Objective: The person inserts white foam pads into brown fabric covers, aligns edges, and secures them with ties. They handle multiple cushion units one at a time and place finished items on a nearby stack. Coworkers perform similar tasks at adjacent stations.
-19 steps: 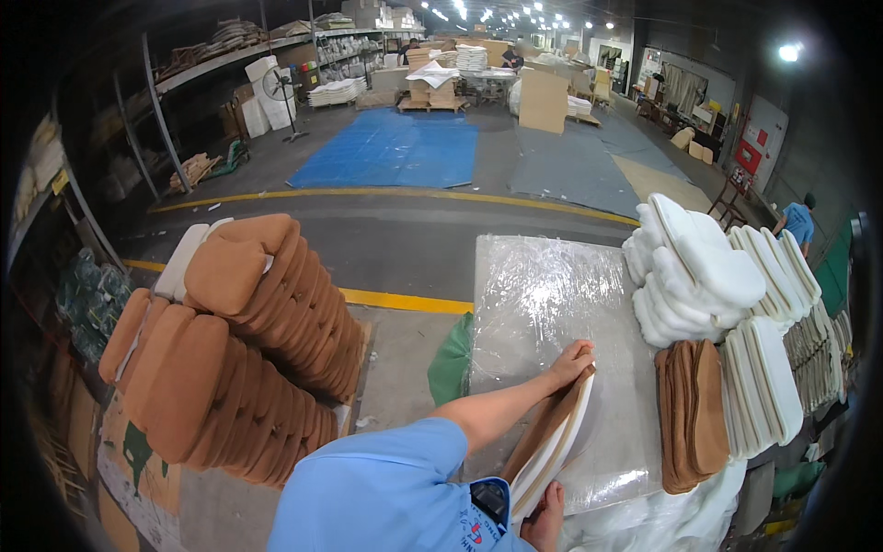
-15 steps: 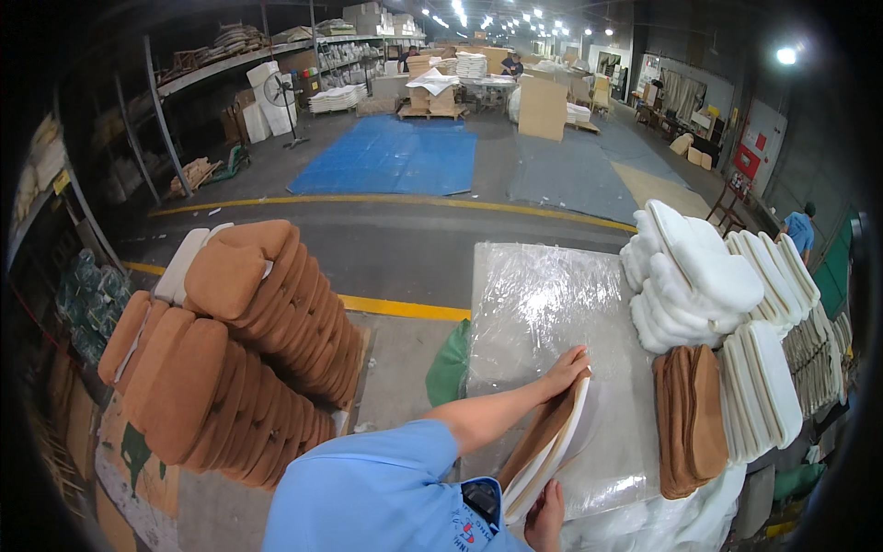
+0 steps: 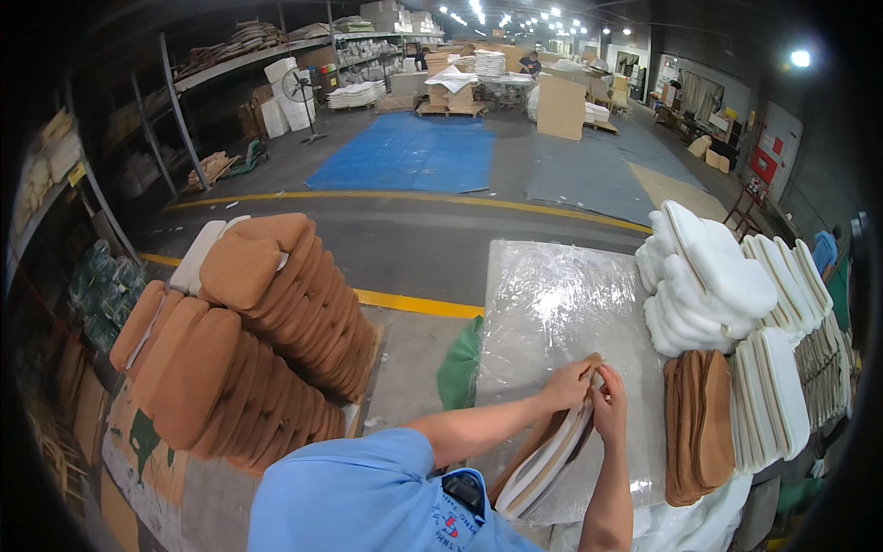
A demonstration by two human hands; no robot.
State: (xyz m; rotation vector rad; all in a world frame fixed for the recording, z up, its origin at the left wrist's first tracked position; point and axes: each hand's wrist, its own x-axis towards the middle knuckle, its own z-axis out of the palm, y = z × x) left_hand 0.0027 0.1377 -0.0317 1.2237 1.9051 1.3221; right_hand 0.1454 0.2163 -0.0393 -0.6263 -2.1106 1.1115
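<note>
A white foam cushion pad stands on its long edge against my body, partly inside a brown cushion cover. My left hand pinches the cover at the far end of the pad. Close beside it, my right hand has its fingers closed on the same end. The fingertips of both hands nearly meet there. Beneath them lies a table wrapped in shiny clear plastic. To the right of my right hand stands a row of flat brown covers.
Tall stacks of brown cushions stand on the left. White fluffy padding and upright white pads are piled on the right. Green cloth hangs by the table's left edge. A person in blue is at the far right.
My right hand has moved from the pad's near end up to its far end, beside my left hand. My left hand stays on the cover there. The view has shifted slightly.
</note>
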